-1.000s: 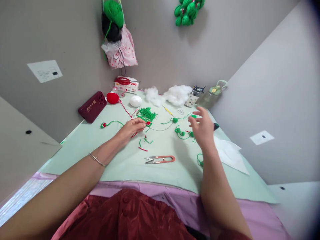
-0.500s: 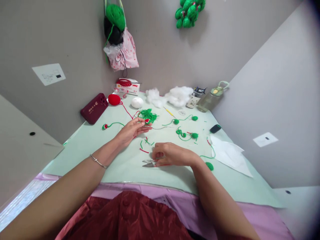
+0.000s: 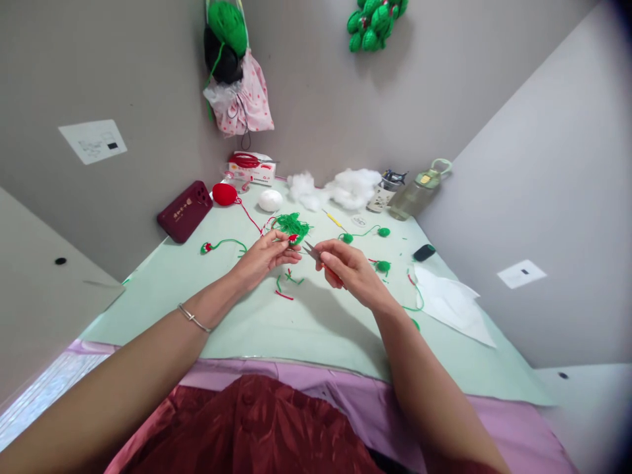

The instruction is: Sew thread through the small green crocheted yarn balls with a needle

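Between thumb and fingers, my left hand [image 3: 264, 258] grips a small red, white and green crocheted piece [image 3: 293, 239]. My right hand [image 3: 348, 268] is closed round small thread snips [image 3: 312, 251], whose pointed blades angle up and left, close to the crocheted piece. Just behind my left hand lies a tangle of green yarn [image 3: 292, 224]. Short red and green yarn snippets [image 3: 285, 295] are scattered on the table below the hands. Whether the blades touch any thread, I cannot make out.
Along the back of the pale green table [image 3: 232, 336] stand a red yarn ball [image 3: 224, 194], a white yarn ball [image 3: 270, 201], white stuffing [image 3: 353, 189] and a bottle [image 3: 419, 191]. A yellow-handled hook [image 3: 334, 218], green crocheted balls [image 3: 382, 266] and white paper [image 3: 451, 303] lie around. A dark red phone [image 3: 185, 212] leans left.
My right hand has picked the snips up off the table and raised them toward the crocheted piece. My left hand has stayed nearly still, keeping its grip.
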The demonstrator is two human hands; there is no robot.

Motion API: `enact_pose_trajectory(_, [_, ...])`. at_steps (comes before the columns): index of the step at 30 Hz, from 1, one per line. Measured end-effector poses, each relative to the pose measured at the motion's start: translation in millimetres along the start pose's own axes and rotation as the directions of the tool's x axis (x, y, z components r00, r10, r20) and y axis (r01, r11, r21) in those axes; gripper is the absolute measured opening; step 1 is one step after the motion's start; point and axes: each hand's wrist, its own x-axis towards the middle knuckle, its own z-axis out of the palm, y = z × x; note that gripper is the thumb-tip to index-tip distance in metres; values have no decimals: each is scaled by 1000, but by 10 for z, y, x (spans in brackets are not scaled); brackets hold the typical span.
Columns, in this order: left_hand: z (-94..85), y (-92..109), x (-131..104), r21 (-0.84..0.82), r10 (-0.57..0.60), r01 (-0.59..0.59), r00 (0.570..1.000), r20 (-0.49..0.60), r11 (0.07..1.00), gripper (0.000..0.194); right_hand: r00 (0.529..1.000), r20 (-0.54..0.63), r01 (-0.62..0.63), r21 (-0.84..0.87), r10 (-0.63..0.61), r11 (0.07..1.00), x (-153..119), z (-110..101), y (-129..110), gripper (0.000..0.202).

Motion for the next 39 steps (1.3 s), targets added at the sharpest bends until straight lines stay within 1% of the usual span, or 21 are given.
enact_pose_trajectory(2, [4,-9,-3,36,9,-10,1000,24,999,24,998,-59,10,-53,-13,999,19,11,39,38])
enact_pose_trajectory(3, [6,-15,-4,60,14,-17,999,36,998,26,995,-95,19,-107,-29,994,26,20,63,39])
enact_pose_trajectory(5, [10,-24,-6,109,32,-38,998,50,993,29,978,-181,52,-284,-107,958,34,42,112,36])
enact_pose_trajectory(7, [16,-30,-10,156,47,-56,997,58,986,30,949,-227,74,-509,-217,857,38,62,153,29])
enact_pose_trajectory(8, [21,-30,-14,174,51,-60,997,61,983,30,939,-224,77,-608,-263,791,38,71,168,26])
enact_pose_trajectory(10, [31,-28,-23,193,52,-64,996,67,979,30,933,-188,71,-738,-306,671,39,84,184,20])
enact_pose_trajectory(11, [35,-26,-28,195,50,-63,996,71,979,29,936,-171,66,-774,-307,630,39,90,188,19])
enact_pose_trajectory(14, [40,-27,-35,190,46,-61,995,86,980,28,944,-138,61,-820,-300,569,42,105,191,19])
enact_pose_trajectory(21, [21,-61,-23,158,11,-30,992,122,987,32,949,-105,63,-860,-296,506,46,138,190,22])
enact_pose_trajectory(29, [52,-35,-38,135,-18,-2,990,141,991,35,956,-60,71,-902,-287,426,47,165,157,25])
enact_pose_trajectory(31, [57,-28,-44,139,-20,0,990,142,990,35,958,-59,72,-898,-281,434,47,168,152,27])
enact_pose_trajectory(32, [59,-25,-45,142,-22,2,990,141,990,35,957,-65,76,-885,-283,458,45,164,148,27])
enact_pose_trajectory(33, [59,-22,-45,145,-23,3,990,136,989,36,955,-76,83,-860,-287,503,40,154,140,27])
enact_pose_trajectory(34, [58,-19,-44,147,-25,6,991,130,989,37,953,-90,96,-816,-290,570,33,138,127,26])
enact_pose_trajectory(36, [52,-14,-39,148,-22,6,994,105,989,37,965,-96,120,-666,-244,736,13,89,89,24])
enact_pose_trajectory(37, [47,-10,-36,146,-14,1,996,88,989,37,980,-57,123,-568,-188,814,1,60,65,27])
enact_pose_trajectory(38, [42,-7,-33,142,-4,-6,998,70,990,36,993,19,114,-470,-119,875,-9,31,42,31])
enact_pose_trajectory(39, [37,-2,-31,138,6,-14,999,53,990,34,992,116,91,-392,-49,915,-17,4,23,34])
